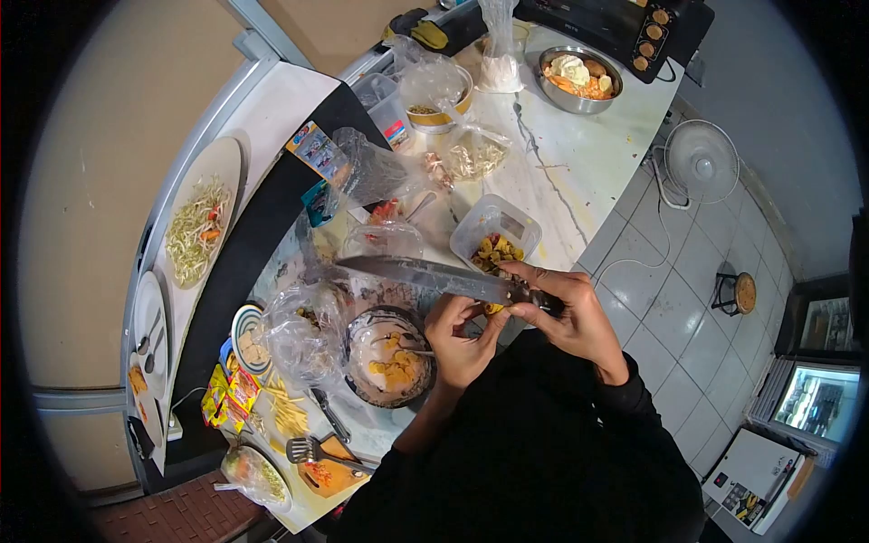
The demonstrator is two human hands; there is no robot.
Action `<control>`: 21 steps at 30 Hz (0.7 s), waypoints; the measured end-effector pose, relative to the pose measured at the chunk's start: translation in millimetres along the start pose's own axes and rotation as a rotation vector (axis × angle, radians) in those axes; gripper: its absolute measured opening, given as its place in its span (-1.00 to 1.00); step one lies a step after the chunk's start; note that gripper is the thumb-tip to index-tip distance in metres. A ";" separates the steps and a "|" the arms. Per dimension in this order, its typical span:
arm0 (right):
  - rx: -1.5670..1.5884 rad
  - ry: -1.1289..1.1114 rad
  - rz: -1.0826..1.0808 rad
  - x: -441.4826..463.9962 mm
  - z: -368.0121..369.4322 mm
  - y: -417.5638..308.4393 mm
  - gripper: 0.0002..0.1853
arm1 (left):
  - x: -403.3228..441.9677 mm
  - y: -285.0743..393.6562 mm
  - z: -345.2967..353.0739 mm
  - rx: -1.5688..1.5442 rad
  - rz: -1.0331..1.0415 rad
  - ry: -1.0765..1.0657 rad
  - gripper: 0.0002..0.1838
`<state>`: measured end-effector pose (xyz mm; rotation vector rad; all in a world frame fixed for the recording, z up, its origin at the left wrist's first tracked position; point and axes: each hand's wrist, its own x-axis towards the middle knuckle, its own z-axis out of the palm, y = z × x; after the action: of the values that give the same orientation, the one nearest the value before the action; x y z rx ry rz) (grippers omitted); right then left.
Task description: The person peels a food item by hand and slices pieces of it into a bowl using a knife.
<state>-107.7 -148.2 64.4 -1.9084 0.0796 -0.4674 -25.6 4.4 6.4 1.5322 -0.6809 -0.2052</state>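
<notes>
One long steel knife with a dark handle (434, 274) is gripped by the handle in the right hand (579, 312); its long axis is directed leftward, tip slightly forward, with the blade extended past the left hand (463, 344). The left hand is closed narrowly, and one small yellow food piece (495, 309), partly hidden, is held at its fingertips, just beside the handle end of the blade. One square clear plastic tub (478, 223), with yellow-brown food pieces (498, 252) not reliably countable, is located just forward of both hands. One round dark-rimmed bowl (371, 344) is positioned left, nearer the left hand.
</notes>
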 end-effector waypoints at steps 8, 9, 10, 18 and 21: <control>-0.053 -0.056 0.221 -4.1 -5.7 -12.3 -0.42 | 1.7 -1.5 1.1 -0.079 -0.006 0.014 -0.64; -0.052 -0.055 0.221 -4.4 -4.4 -10.7 -0.42 | 2.7 -0.1 0.9 -0.078 -0.007 0.014 -0.64; -0.042 -0.030 0.169 -4.8 -2.5 -8.4 -0.44 | 3.7 1.7 0.5 -0.087 -0.022 -0.006 -0.64; -0.081 0.019 0.129 -7.9 -0.9 -1.2 -0.55 | 11.7 11.1 2.8 -0.104 0.007 -0.072 -0.66; -0.085 0.035 0.114 -6.7 -1.5 0.5 -0.58 | 11.4 8.7 1.8 -0.120 -0.080 -0.146 -0.67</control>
<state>-114.3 -147.8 62.4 -1.9671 0.2333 -0.4262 -19.9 -2.5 17.7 1.4403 -0.7098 -0.4147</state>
